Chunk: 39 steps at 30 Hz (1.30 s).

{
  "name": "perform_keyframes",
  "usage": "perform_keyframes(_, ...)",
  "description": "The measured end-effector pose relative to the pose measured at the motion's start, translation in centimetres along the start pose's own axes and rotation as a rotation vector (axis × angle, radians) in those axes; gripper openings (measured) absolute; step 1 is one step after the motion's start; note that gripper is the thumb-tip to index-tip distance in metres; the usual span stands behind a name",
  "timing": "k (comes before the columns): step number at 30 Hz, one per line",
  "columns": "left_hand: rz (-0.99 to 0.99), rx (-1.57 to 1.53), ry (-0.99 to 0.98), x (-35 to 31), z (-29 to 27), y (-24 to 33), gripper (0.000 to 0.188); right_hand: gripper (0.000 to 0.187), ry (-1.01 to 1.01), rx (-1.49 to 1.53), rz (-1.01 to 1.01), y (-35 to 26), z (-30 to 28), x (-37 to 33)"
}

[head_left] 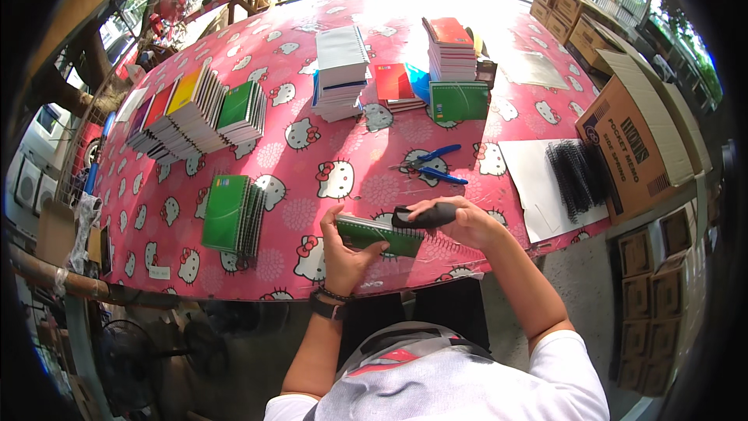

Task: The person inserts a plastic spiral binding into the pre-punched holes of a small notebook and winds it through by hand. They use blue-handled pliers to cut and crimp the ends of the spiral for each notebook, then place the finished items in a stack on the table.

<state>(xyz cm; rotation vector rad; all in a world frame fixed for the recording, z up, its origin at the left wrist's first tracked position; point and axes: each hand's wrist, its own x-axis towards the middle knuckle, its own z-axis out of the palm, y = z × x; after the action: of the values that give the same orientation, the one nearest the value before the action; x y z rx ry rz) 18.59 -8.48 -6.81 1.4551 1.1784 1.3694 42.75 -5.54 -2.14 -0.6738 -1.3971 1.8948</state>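
Near the table's front edge, my left hand (348, 259) grips a small green notebook (397, 242), thumb on its cover and fingers behind. My right hand (469, 221) is closed around a dark, rounded object (431, 216) at the notebook's upper right edge; its exact kind is unclear. A thin black spiral coil (456, 246) sticks out to the right from the notebook's edge, below my right hand. Beyond my hands lie blue-handled cutting pliers (438, 165), jaws toward the left. Left of my left hand sits a stack of green spiral notebooks (226, 214).
A pink patterned cloth (300, 214) covers the table. Farther back stand notebook stacks: multicoloured (183, 113), white-topped (340, 58) and red-topped (450, 51). On the right, black coils (575, 179) lie on white paper (538, 206) beside an open cardboard box (635, 144).
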Motion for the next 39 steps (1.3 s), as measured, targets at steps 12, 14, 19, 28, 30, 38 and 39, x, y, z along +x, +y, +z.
perform_keyframes(12, -0.083, -0.132, -0.049, -0.3, 0.1, -0.3, 0.068, 0.061, 0.095, -0.368, 0.131, -0.7, 1.2, 0.0)
perform_keyframes(14, -0.028, -0.059, -0.045, -0.2, 0.1, -0.2, 0.065, 0.062, 0.048, -0.109, -0.058, -0.5, 1.0, -0.4)
perform_keyframes(19, -0.044, -0.066, -0.037, -0.1, 0.1, 0.2, 0.062, 0.06, 0.226, -1.04, -0.348, -4.0, 2.3, -1.3)
perform_keyframes(28, -0.021, -0.08, -0.024, 0.5, 0.5, -0.7, 0.059, 0.06, 0.111, -1.561, -0.519, -2.2, 5.7, -3.4)
perform_keyframes(30, 0.007, -0.058, -0.03, 0.9, 0.3, 0.2, 0.059, 0.059, 0.411, -1.519, -0.654, -3.1, 5.3, -2.0)
perform_keyframes(38, -0.021, -0.13, -0.051, 0.6, 0.5, 0.2, 0.058, 0.059, 0.295, -1.533, -0.447, -2.2, 4.8, -3.1)
perform_keyframes(39, -0.004, -0.084, -0.057, 0.7, 0.3, 0.3, 0.058, 0.058, 0.18, -1.486, -0.43, -2.3, 5.0, -3.3)
